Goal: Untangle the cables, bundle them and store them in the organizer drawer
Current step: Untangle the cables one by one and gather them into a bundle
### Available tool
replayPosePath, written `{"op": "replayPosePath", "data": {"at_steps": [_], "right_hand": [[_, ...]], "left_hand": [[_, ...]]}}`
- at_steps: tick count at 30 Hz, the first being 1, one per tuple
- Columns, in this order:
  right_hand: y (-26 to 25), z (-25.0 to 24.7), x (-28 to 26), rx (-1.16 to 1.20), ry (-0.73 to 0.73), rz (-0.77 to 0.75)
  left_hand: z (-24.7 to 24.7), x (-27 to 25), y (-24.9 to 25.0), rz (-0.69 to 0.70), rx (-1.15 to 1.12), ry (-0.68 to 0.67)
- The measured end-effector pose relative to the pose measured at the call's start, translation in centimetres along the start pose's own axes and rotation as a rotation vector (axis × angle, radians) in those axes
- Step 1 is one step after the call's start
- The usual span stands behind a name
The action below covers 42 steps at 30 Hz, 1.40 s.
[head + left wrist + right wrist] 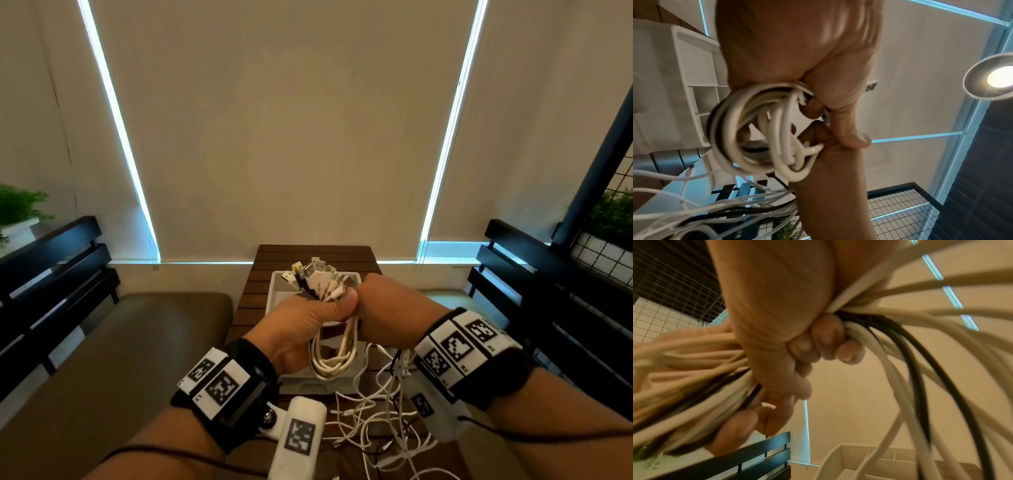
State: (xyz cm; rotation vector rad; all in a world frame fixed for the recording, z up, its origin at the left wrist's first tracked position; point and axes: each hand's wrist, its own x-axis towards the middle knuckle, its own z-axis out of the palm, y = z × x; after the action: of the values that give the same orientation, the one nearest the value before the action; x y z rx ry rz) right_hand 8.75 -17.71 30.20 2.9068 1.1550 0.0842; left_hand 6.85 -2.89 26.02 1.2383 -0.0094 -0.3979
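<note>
Both hands hold one bundle of white and black cables (334, 353) above the white organizer drawer (276, 291) on the wooden table. My left hand (329, 308) grips the bundle at its top, with the thumb across it. Beside it, thumb to knuckles, my right hand (373, 298) is also curled round the cables. Several USB plugs (317, 277) stick up out of the fists. In the left wrist view the coiled loops (756, 133) hang from the left hand (818, 104). In the right wrist view the right hand (818, 350) clenches cable strands (900, 353). Loose cable ends (373, 418) trail onto the table.
The drawer's divided compartments (702, 95) lie under the hands. The narrow wooden table (308, 255) stands between an olive cushion (137, 342) and dark slatted bench backs (58, 267) on the left and further bench backs (534, 274) on the right. Closed blinds fill the wall ahead.
</note>
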Motion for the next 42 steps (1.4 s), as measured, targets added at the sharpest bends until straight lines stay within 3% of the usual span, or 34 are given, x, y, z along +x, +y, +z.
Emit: {"op": "replayPosePath", "data": {"at_steps": [4,8,13,16,23,31,33,36,38,39,42], "right_hand": [[0.0,-0.2,0.4,0.009,-0.005,0.002],[-0.2,-0.5,0.2,0.049,0.013,-0.017],[2.2,-0.9,-1.4,0.434,0.028,0.089],[2.4,-0.6,-1.8,0.549,0.086,0.082],[1.9,-0.4,-1.1,0.418,0.214,0.017],[2.0,0.5,-1.4,0.406,0.238,0.032],[2.0,1.4,-1.9,0.517,0.366,0.038],[1.0,2.7,-3.3,0.552,0.741,0.084],[-0.2,3.5,-4.0,0.486,0.814,0.072],[-0.9,3.7,-4.1,0.525,0.741,0.084],[-2.7,4.5,-3.7,0.794,0.215,0.334]], "left_hand": [[0.5,-0.6,0.1,0.000,0.138,-0.134],[0.6,-0.8,0.2,0.021,0.243,-0.129],[-0.2,-1.1,0.3,0.031,0.204,-0.083],[-0.4,-1.1,-0.3,-0.008,0.149,-0.076],[0.2,-1.0,-1.3,-0.055,0.076,-0.075],[0.2,-0.7,-2.0,0.139,0.167,-0.026],[0.5,-0.6,-2.1,0.211,0.142,0.020],[0.3,0.1,-1.9,0.260,0.088,0.141],[-0.1,0.7,-1.9,0.253,0.051,0.189],[-0.2,0.9,-1.9,0.234,0.042,0.195],[-0.3,1.4,-2.3,0.190,0.025,0.195]]}}
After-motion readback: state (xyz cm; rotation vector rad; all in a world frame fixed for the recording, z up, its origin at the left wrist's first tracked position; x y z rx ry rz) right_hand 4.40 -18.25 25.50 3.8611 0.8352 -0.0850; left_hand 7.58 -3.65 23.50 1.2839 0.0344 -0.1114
